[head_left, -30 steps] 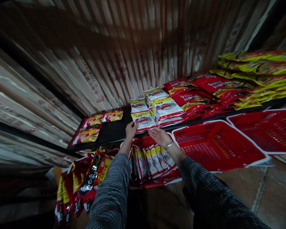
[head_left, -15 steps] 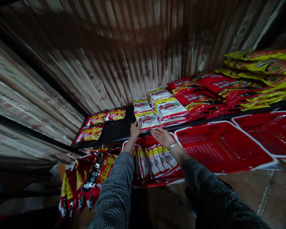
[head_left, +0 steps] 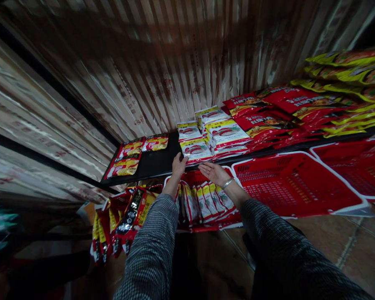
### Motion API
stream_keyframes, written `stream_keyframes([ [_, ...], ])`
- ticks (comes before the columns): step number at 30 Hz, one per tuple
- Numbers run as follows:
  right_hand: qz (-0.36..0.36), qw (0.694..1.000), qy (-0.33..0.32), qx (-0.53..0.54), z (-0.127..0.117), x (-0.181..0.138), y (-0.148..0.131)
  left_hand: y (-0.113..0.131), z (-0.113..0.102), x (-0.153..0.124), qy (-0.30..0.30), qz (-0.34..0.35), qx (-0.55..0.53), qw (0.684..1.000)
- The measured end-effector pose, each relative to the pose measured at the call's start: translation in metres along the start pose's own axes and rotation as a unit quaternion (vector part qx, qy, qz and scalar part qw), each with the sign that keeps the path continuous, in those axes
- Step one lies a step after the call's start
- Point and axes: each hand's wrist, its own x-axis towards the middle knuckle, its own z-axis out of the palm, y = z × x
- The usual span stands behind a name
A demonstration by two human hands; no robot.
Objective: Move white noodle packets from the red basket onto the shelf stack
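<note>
A white, red and yellow noodle packet (head_left: 196, 151) lies flat at the shelf's front edge. My left hand (head_left: 178, 166) is at its near left corner, thumb and fingers apart. In front of the same packet, my right hand (head_left: 215, 173) is open, palm turned up, fingertips close to its near edge. I cannot tell whether either hand touches it. Matching packets (head_left: 226, 133) are stacked behind and to the right. Below my hands, a red basket (head_left: 212, 228) holds several more white packets (head_left: 208, 202) standing on edge.
Red packets (head_left: 262, 125) and yellow packets (head_left: 356, 83) are piled along the black shelf (head_left: 162, 162) to the right. Several red-yellow packets (head_left: 125, 166) lie at its left end. More red-and-black packets (head_left: 134, 212) sit lower left. Another red basket (head_left: 293, 183) stands at right.
My left hand has drawn back slightly from the packet's left side, its thumb no longer lying over the top. My right hand keeps nearly the same pose. The view has shifted a little.
</note>
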Motion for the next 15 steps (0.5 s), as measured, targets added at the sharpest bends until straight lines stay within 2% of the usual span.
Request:
stream_keyframes([
  [5,0.014,0.995,-0.006,-0.096,0.004,-0.017,0.018,-0.004,-0.026,-0.026,0.018,0.012,0.024,0.999],
  [8,0.016,0.972,0.001,-0.234,0.008,-0.027,0.044,-0.006,-0.039,-0.045,0.012,0.016,0.049,0.999],
  [10,-0.012,0.954,0.001,-0.299,0.009,-0.032,0.064,-0.008,-0.046,-0.06,0.003,0.013,0.069,0.998],
  [15,0.001,0.961,-0.086,-0.263,0.007,-0.041,0.094,-0.015,-0.059,-0.1,-0.034,0.006,0.15,0.988],
])
